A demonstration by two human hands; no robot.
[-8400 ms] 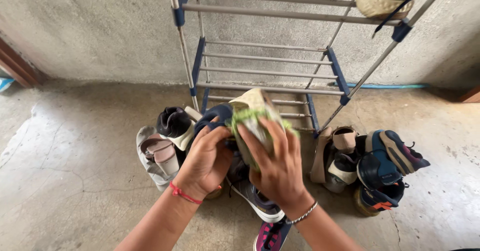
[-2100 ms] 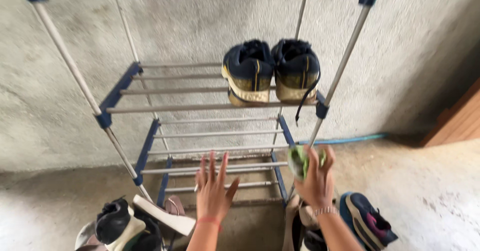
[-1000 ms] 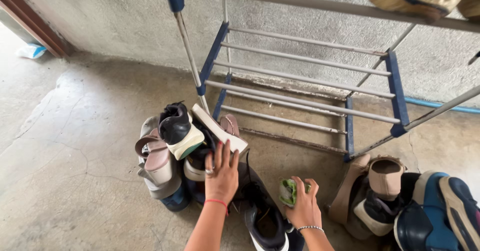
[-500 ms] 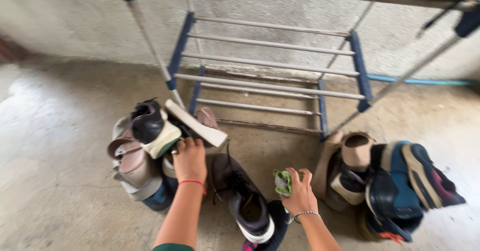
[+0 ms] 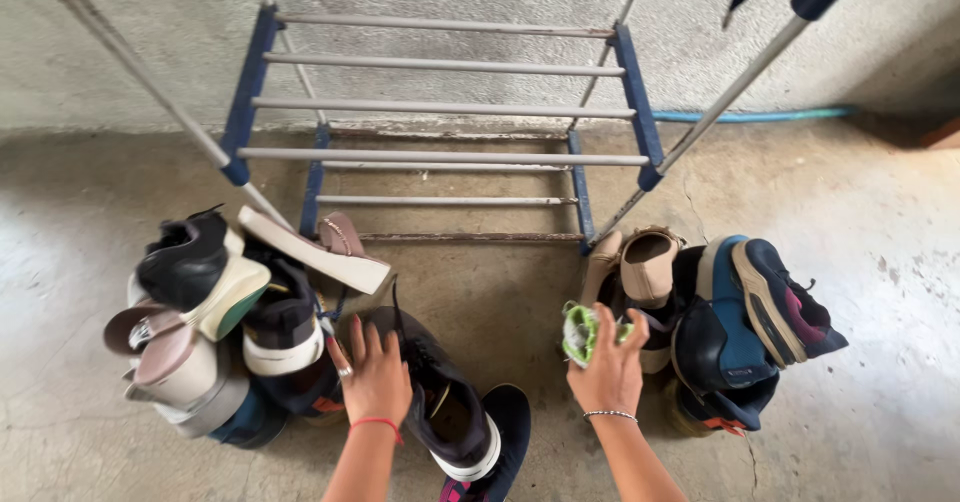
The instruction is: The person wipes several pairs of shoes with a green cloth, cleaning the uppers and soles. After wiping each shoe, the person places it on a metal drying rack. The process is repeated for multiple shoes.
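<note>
While left fingers touch the dark sneaker, right fingers clutch a green cloth.

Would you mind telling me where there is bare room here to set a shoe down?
Free: the rack rails in view, and the floor between the left shoe pile and right shoe pile. Crowded: both piles, where the left hand and right hand work.

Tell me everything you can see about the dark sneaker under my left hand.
The dark sneaker lies on the concrete floor in front of the shoe rack, roughly upright, its opening facing up. The upper looks like dark grey fabric, with black laces, a yellowish lining and a white sole edge. The left hand rests spread on its laced front. It sits against the left shoe pile and overlaps another dark shoe.
</note>
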